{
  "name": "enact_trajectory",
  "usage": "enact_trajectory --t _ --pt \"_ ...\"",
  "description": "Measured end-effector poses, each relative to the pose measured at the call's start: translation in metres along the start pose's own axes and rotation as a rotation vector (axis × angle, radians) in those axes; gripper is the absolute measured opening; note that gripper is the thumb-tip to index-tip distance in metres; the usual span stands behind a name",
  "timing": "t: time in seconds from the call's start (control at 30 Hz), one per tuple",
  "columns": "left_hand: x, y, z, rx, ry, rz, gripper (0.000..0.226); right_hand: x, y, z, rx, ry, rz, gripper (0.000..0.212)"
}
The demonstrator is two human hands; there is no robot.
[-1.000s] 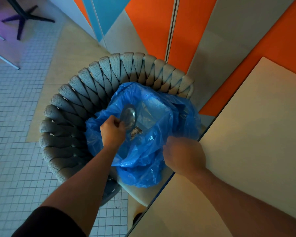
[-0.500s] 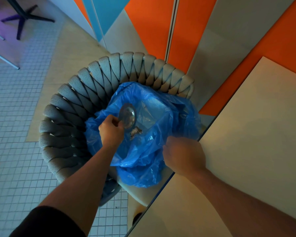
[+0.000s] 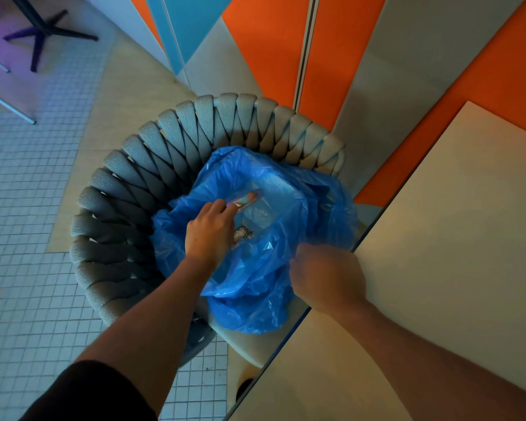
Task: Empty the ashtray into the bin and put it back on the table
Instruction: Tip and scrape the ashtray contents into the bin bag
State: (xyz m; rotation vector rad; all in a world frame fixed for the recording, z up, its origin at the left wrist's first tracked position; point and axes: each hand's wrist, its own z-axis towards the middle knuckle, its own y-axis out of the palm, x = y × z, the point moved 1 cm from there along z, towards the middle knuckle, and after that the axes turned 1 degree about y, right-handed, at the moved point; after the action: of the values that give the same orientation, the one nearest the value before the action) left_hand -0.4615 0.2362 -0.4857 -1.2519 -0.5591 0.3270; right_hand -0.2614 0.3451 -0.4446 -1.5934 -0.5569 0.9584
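A blue plastic bin bag (image 3: 255,278) lies open on the seat of a grey woven chair (image 3: 128,208). My left hand (image 3: 208,233) is over the bag's mouth and holds a small clear glass ashtray (image 3: 245,199), seen almost edge-on and blurred. A little heap of grey ash (image 3: 243,233) lies inside the bag just below the ashtray. My right hand (image 3: 327,276) is closed on the bag's near right edge and holds it up. The beige table (image 3: 438,253) is at the right, beside the chair.
An orange, grey and blue panelled wall (image 3: 286,56) stands behind the chair. White small-tiled floor (image 3: 22,208) spreads to the left. A dark cross-shaped table base (image 3: 43,31) and a metal leg (image 3: 9,107) are at the far top left.
My left hand has turned the ashtray from facing me to nearly edge-on and lifted it slightly. The ash heap stays in the bag. My right hand has not moved.
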Motion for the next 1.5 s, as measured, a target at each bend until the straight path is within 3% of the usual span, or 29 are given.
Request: enact_trajectory --t 0.07,0.27,0.57,0.7,0.8,0.97,1.27,1.5 --pt "0.0 0.0 0.001 0.011 0.001 0.01 0.011 0.0 0.0 0.0 0.0 -0.002 0.009 0.023" --pt "-0.007 0.008 0.001 -0.207 0.04 0.106 0.023 -0.001 -0.001 0.0 0.019 -0.006 0.002 0.023" --pt "-0.006 0.004 0.001 -0.177 -0.004 0.046 0.02 -0.001 -0.001 0.001 0.009 -0.003 0.015 0.023" --pt "-0.002 -0.002 0.004 -0.068 0.0 0.007 0.008 -0.001 -0.001 0.0 -0.008 -0.005 0.015 0.023" --pt "-0.001 -0.002 0.003 0.013 -0.014 -0.015 0.011 -0.001 -0.002 0.001 -0.009 -0.006 0.02 0.023" --pt "-0.004 0.015 -0.003 -0.309 -0.01 0.026 0.014 -0.002 -0.003 0.0 -0.014 0.005 0.027 0.024" --pt "-0.007 0.017 0.0 -0.266 -0.068 0.024 0.011 -0.002 -0.003 0.0 -0.007 0.005 0.03 0.023" --pt "-0.01 0.02 0.0 -0.138 -0.372 -0.187 0.013 -0.001 -0.002 0.0 -0.007 0.008 0.036 0.023"
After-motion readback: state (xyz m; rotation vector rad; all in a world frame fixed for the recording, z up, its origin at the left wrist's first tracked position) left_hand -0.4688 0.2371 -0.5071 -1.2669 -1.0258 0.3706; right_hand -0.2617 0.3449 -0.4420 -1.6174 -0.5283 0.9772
